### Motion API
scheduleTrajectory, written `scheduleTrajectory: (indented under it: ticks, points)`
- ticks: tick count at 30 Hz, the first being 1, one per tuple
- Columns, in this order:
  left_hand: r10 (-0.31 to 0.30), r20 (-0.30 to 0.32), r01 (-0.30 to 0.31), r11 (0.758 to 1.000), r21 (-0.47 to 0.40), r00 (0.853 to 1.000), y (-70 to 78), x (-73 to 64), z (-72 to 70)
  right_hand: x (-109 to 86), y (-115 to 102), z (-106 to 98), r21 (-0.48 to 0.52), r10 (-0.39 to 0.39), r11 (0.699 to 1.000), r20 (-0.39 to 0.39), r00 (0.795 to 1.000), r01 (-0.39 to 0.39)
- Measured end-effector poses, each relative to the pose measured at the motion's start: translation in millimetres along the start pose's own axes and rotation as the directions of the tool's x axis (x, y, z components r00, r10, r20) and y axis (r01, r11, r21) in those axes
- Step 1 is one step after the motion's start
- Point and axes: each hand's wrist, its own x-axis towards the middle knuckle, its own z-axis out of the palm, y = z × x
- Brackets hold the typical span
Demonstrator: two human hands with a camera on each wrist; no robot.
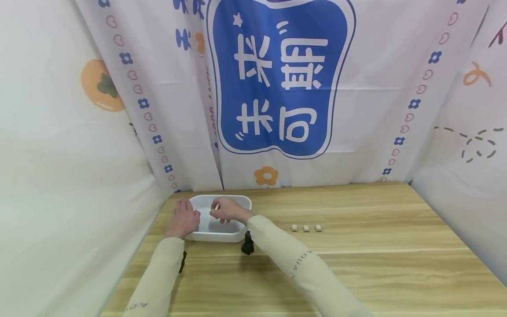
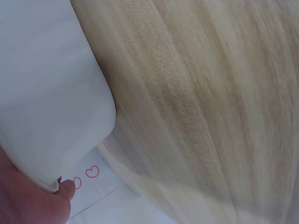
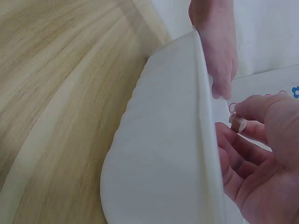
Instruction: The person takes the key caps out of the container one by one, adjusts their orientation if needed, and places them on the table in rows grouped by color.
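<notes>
A shallow white plastic tub (image 1: 219, 237) stands on the table at the far left. On its left rim is my left hand (image 1: 184, 219), with the thumb over the inner side and the fingers along the outside; a fingertip hooks round the rim in the left wrist view. My right hand (image 1: 229, 209) hangs over the tub's interior. Between its thumb and index finger it pinches a small cream-and-brown keycap-like piece (image 3: 237, 122), while the other fingers curl loosely below. Three similar small square pieces, a left one (image 1: 294, 228), a middle one (image 1: 306, 228) and a right one (image 1: 318, 228), lie in a row right of the tub.
The wooden table (image 1: 376, 255) extends to the right and toward me. A white printed curtain (image 1: 380, 110) hangs behind its far edge, and white cloth (image 1: 71, 189) closes off the left side. A black wrist device (image 1: 247, 244) shows under the right sleeve.
</notes>
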Motion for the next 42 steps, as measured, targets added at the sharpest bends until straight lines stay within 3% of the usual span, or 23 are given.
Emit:
scheduleTrajectory:
  ticks: [19, 42]
  points:
    - [0.014, 0.028, -0.014, 1.000, -0.014, 1.000, -4.8, -3.9, -2.8, -29.5, 0, -17, 0.044, -0.047, 0.998, 0.006, 0.999, 0.047]
    - [0.019, 0.029, -0.019, 0.999, -0.027, 0.999, -2.0, 1.6, -1.4, -72.9, 26, -60, -0.012, -0.070, 0.997, -0.063, 0.995, 0.070]
